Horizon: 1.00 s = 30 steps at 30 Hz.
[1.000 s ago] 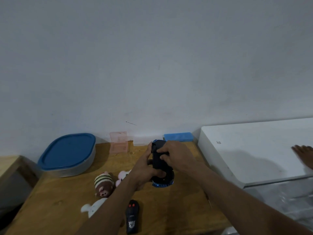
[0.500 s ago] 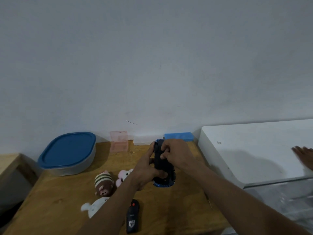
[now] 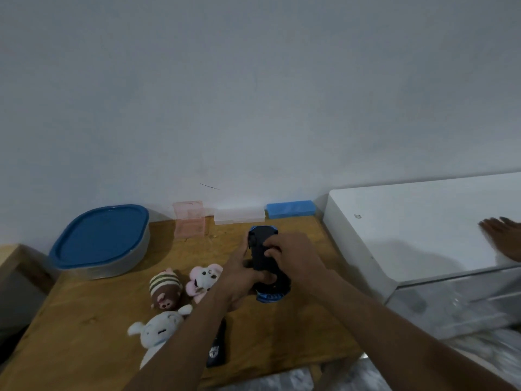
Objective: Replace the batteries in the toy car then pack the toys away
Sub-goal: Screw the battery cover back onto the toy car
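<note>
Left hand [image 3: 239, 280] and right hand [image 3: 296, 255] keep their grip on the toy car [image 3: 259, 256], hardly moved.

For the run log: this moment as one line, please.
step: battery change | left hand: grips toy car, underside showing | right hand: curled on its underside | plush toys, remote: on table

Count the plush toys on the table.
3. A striped brown plush, a pink plush beside it, and a white plush nearer the camera, partly hidden by a forearm.
</note>
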Each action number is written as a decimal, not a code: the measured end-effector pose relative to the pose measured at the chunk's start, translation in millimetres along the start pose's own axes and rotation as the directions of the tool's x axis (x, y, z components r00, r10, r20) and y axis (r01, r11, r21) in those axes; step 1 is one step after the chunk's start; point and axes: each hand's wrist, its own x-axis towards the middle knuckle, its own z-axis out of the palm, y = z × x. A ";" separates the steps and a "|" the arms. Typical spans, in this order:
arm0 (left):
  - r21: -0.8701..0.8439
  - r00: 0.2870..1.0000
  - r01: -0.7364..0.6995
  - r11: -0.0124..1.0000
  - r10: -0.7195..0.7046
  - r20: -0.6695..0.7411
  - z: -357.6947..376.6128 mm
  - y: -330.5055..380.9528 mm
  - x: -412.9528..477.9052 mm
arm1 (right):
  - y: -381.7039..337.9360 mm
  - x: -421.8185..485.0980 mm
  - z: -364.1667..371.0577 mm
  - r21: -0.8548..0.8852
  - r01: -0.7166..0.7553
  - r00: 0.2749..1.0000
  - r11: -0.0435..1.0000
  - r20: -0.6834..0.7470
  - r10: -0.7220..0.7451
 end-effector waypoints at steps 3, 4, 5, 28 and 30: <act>0.004 1.000 0.025 1.000 -0.025 0.000 3.9 -8.2 5.1 | 14.5 -6.3 4.6 0.035 -0.018 0.998 0.999 0.058 0.016; 0.009 0.999 0.035 0.999 -0.035 0.004 5.9 -11.5 7.4 | 19.7 -8.7 5.6 0.038 -0.020 0.996 0.999 0.084 0.017; 0.013 0.999 0.045 0.999 -0.045 0.011 7.9 -15.5 9.8 | 25.3 -10.6 5.9 0.039 -0.025 0.993 0.999 0.117 0.021; -0.110 0.974 0.227 0.968 -0.225 0.027 76.0 -93.3 38.8 | 183.2 -75.0 72.6 0.062 -0.659 0.727 0.750 0.308 0.614; -0.113 0.977 0.213 0.970 -0.213 0.015 80.8 -95.7 39.5 | 191.7 -78.3 82.6 0.058 -0.664 0.714 0.745 0.343 0.610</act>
